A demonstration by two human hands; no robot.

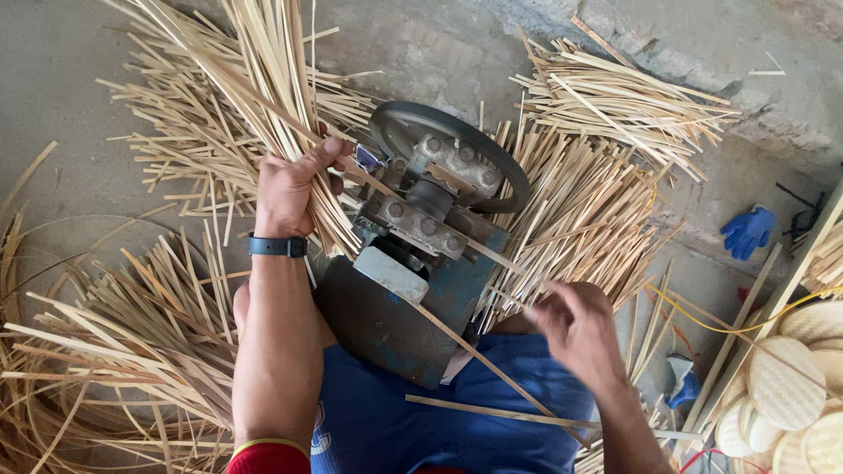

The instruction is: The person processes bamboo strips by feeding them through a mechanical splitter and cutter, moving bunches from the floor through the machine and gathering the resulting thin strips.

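Note:
My left hand (294, 184) grips a thick bundle of pale bamboo strips (263, 61) that fans out upward, just left of a small blue-grey machine (413, 272) with a dark wheel (457, 145) on top. A dark band sits on that wrist. My right hand (575, 329) is blurred, to the right of the machine, with its fingers pinched near a thin strip (479, 355) that runs diagonally out of the machine over my blue-clad lap. Whether it holds that strip I cannot tell.
Heaps of split bamboo strips (606, 101) lie all around on the concrete floor (53, 88). A blue glove (749, 230) lies at the right. Round woven discs (786, 382) are stacked at the lower right, beside a yellow cord (702, 320).

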